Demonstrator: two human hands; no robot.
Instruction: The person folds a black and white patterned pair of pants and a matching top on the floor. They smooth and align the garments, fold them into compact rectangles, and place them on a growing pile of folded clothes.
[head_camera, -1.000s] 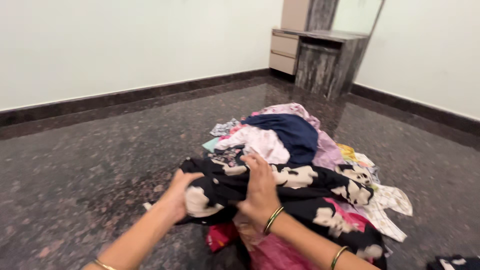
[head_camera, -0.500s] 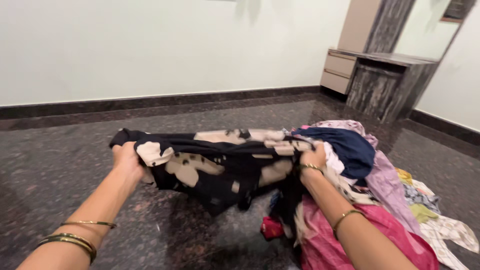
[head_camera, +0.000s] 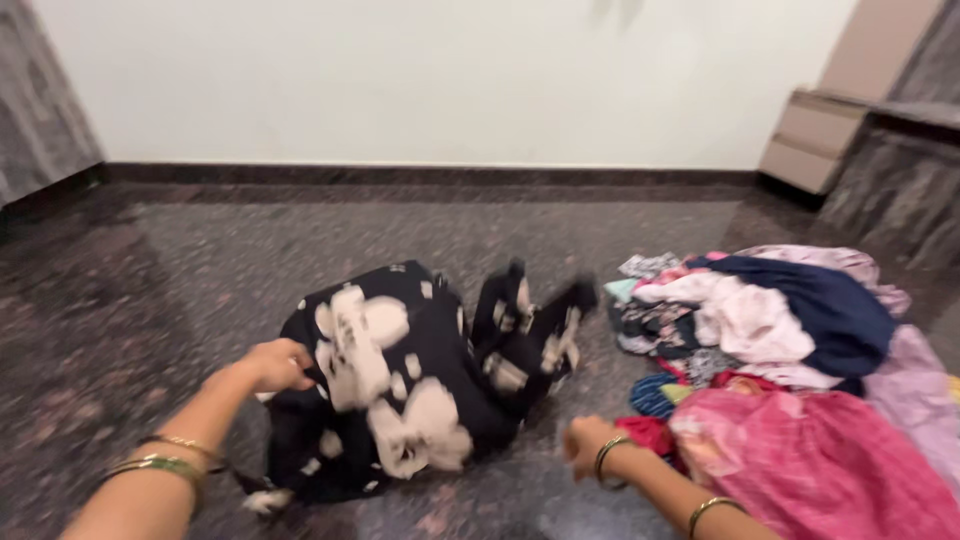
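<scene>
A black garment with large cream blotches (head_camera: 420, 380) lies crumpled on the dark speckled stone floor (head_camera: 180, 290), left of a heap of clothes (head_camera: 790, 350). My left hand (head_camera: 275, 365) grips the garment's left edge. My right hand (head_camera: 588, 445), fingers curled into a loose fist, hovers just right of the garment and holds nothing I can see. Both wrists carry gold bangles. The picture is blurred by motion.
The heap holds a navy piece (head_camera: 830, 305), pale pink cloth (head_camera: 750, 320) and a bright pink garment (head_camera: 810, 470). A white wall with dark skirting (head_camera: 430, 175) runs across the back. A stone counter (head_camera: 900, 170) with beige drawers (head_camera: 810, 140) stands at the right.
The black and cream garment was lifted off the heap, held stretched between both hands, and has now dropped onto the floor to the left. My right hand has let go of it.
</scene>
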